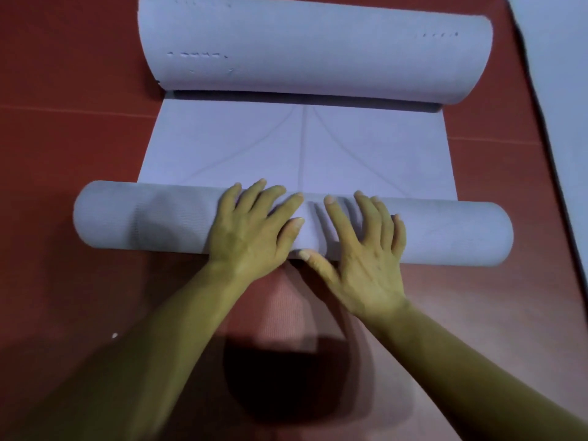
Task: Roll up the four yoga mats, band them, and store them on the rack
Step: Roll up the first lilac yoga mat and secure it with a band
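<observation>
The head camera looks forward and steeply down, close over the red floor (pixel 63 138) (one view only).

free: flat mat strip (pixel 296 144) ahead | block: far curl (pixel 315 49) | right: second mat (pixel 560 74)

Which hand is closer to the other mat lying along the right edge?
Right. The right hand presses the roll just right of its middle, toward the other mat; the left hand presses just left of the middle, farther from it.

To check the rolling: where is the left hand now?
In the head view, the left hand rests on the rolled part of the mat, just left of the right hand.
</observation>
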Action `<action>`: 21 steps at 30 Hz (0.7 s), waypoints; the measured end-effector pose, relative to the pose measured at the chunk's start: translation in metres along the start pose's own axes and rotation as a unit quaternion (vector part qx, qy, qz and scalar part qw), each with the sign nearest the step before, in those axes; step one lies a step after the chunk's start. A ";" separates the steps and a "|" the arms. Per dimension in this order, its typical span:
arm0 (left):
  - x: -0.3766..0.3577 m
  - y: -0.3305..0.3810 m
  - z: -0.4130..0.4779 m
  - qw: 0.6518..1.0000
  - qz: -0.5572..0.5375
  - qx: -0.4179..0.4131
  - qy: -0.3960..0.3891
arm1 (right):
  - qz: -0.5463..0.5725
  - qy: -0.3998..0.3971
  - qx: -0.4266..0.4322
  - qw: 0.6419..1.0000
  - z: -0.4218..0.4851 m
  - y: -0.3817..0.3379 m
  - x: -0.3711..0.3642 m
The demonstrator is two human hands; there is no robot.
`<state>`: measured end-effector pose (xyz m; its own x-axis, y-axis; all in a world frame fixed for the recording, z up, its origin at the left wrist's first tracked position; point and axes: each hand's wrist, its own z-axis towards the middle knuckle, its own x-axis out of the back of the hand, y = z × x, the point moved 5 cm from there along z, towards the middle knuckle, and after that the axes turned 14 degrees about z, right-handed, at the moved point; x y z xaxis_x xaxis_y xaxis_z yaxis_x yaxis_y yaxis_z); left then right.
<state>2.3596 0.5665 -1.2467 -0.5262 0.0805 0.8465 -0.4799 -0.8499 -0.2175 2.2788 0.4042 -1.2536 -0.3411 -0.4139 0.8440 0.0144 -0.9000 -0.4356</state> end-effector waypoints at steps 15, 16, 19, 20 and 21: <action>-0.004 -0.005 0.025 0.977 0.029 -0.017 -0.212 | -0.015 -0.059 0.006 0.998 0.047 0.010 -0.001; -0.008 -0.006 0.028 0.977 0.040 -0.019 -0.208 | -0.013 -0.057 0.009 0.998 0.049 0.011 -0.002; -0.021 -0.011 0.042 0.980 0.042 -0.020 -0.191 | 0.015 -0.044 0.019 0.999 0.066 0.014 -0.001; -0.026 -0.014 0.047 0.982 0.035 -0.021 -0.185 | 0.027 -0.039 0.027 0.999 0.073 0.014 0.001; -0.029 -0.016 0.052 0.983 0.027 -0.023 -0.181 | 0.039 -0.035 0.032 0.998 0.078 0.013 0.002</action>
<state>2.4193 0.5505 -1.2424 -0.2722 -0.1625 0.9484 -0.4937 -0.8224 -0.2826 2.3518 0.3812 -1.2331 -0.2694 -0.4898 0.8292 0.1000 -0.8706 -0.4817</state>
